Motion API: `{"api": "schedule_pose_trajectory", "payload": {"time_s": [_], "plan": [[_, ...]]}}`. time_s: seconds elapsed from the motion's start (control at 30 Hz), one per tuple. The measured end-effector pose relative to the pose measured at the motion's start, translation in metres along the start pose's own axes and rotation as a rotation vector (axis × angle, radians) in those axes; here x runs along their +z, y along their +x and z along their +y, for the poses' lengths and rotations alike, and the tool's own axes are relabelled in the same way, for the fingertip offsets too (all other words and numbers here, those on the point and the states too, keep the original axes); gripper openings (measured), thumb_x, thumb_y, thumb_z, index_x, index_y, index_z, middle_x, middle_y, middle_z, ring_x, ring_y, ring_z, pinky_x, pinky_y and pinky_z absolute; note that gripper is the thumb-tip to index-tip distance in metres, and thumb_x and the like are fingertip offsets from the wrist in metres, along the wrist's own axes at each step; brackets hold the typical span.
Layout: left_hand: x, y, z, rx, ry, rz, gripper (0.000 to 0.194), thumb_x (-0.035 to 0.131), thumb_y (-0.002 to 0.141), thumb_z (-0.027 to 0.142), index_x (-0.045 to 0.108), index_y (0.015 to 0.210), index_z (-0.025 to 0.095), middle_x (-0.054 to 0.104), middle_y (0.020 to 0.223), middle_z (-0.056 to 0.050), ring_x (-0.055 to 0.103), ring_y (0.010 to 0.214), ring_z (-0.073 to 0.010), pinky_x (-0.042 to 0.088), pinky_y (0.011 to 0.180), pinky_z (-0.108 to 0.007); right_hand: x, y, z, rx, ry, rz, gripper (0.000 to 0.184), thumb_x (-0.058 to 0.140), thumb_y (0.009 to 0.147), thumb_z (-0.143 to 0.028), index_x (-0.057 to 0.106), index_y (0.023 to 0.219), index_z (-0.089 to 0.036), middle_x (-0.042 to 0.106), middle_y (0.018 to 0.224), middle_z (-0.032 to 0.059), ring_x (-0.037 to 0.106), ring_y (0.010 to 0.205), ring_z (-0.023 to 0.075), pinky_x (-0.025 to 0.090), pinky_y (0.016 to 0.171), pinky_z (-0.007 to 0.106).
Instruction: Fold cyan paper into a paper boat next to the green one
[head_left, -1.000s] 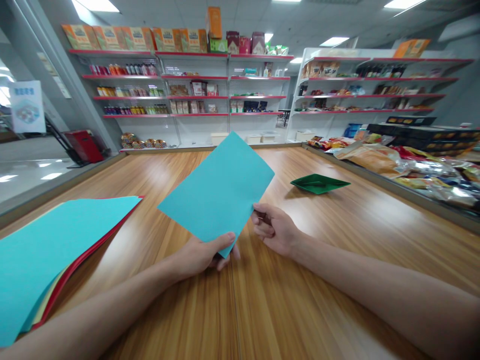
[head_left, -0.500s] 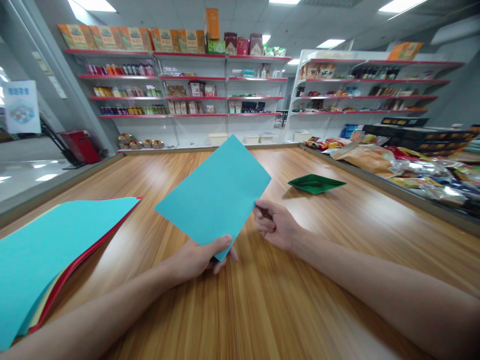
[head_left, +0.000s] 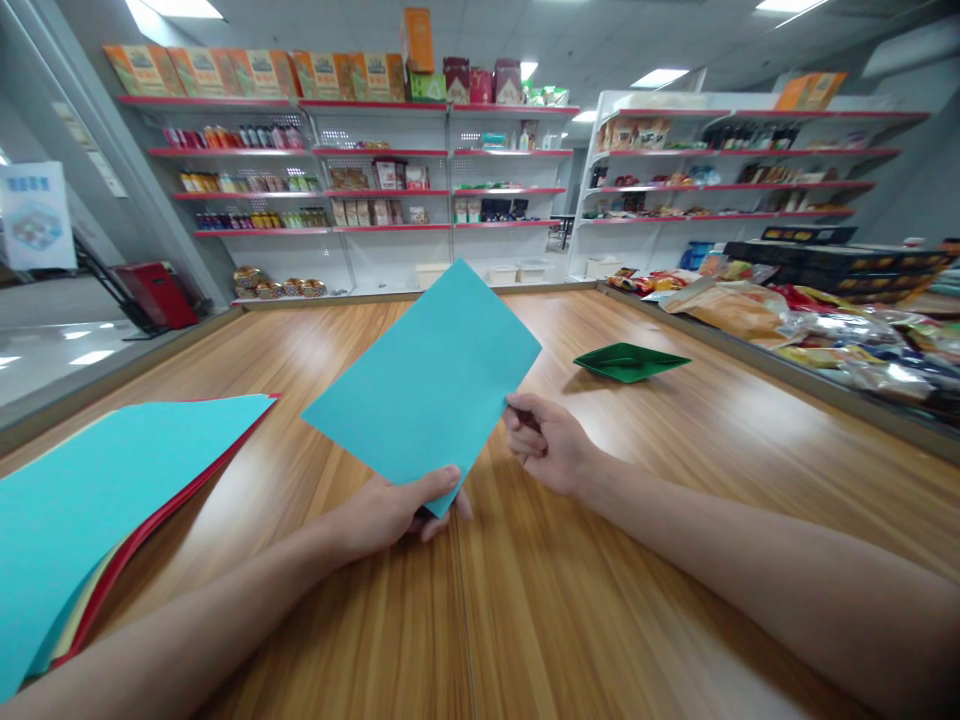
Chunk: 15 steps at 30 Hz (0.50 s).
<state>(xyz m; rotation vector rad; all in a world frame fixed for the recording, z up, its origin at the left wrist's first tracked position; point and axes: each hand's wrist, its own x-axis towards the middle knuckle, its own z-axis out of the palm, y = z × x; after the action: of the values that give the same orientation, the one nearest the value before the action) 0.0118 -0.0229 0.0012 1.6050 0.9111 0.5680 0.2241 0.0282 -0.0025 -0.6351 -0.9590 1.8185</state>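
A flat turquoise sheet of paper [head_left: 431,375] is held up at a slant above the wooden table, in the middle of the head view. My left hand [head_left: 409,505] grips its bottom corner, thumb on the near face and fingers behind. At the paper's right edge my right hand [head_left: 547,440] is closed, with thumb and forefinger pinching that edge. Beyond the right hand, a folded green paper boat [head_left: 631,362] lies on the table. To the left is a stack of coloured paper [head_left: 142,470], turquoise on top with cream and red sheets below.
The wooden table [head_left: 600,600] has a raised rim along its edges. Packaged snacks [head_left: 750,315] and black boxes [head_left: 832,270] are piled past its right edge. Stocked shelves [head_left: 375,190] stand behind, and a red cart [head_left: 157,295] is at the far left.
Both hands keep their grip on the turquoise paper. The view has shifted slightly, so the paper and hands appear a little further left and higher.
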Motion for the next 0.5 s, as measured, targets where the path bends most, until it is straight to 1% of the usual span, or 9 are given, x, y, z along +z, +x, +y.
{"api": "schedule_pose_trajectory", "payload": {"time_s": [0.1,0.27,0.4,0.5], "plan": [[0.0,-0.001,0.0,-0.006,0.001,-0.007,0.05,0.036,0.089,0.049,0.066,0.077,0.011,0.046,0.047,0.003,0.037,0.043,-0.0087,0.028,0.047,-0.022,-0.003,0.002,-0.004,-0.028,0.021,0.029,0.029,0.06,0.076,-0.028,0.052,0.051,-0.015,0.029,0.032,-0.0083,0.015,0.032,0.0036,0.014,0.034,0.02],[0.001,-0.001,0.003,-0.005,-0.016,-0.015,0.05,0.037,0.088,0.049,0.066,0.076,0.01,0.045,0.047,0.003,0.036,0.043,-0.0087,0.027,0.047,-0.022,-0.005,0.004,-0.008,-0.032,0.035,0.029,0.027,0.062,0.075,-0.028,0.052,0.053,-0.015,0.029,0.033,-0.009,0.015,0.032,0.0033,0.015,0.034,0.02],[0.0,-0.001,0.002,-0.01,-0.009,-0.022,0.05,0.038,0.088,0.049,0.065,0.074,0.01,0.044,0.046,0.003,0.037,0.043,-0.0088,0.027,0.047,-0.022,-0.007,0.005,-0.011,-0.069,0.068,0.093,0.025,0.062,0.074,-0.023,0.051,0.053,-0.015,0.034,0.035,-0.0081,0.016,0.032,0.0027,0.014,0.033,0.019],[-0.002,-0.001,0.001,-0.01,0.001,-0.025,0.05,0.037,0.088,0.049,0.065,0.073,0.01,0.043,0.046,0.003,0.038,0.044,-0.0089,0.028,0.047,-0.022,-0.009,0.006,-0.013,-0.098,0.086,0.111,0.024,0.062,0.074,-0.02,0.051,0.053,-0.014,0.041,0.039,-0.0067,0.017,0.032,0.0018,0.014,0.032,0.019]]}}
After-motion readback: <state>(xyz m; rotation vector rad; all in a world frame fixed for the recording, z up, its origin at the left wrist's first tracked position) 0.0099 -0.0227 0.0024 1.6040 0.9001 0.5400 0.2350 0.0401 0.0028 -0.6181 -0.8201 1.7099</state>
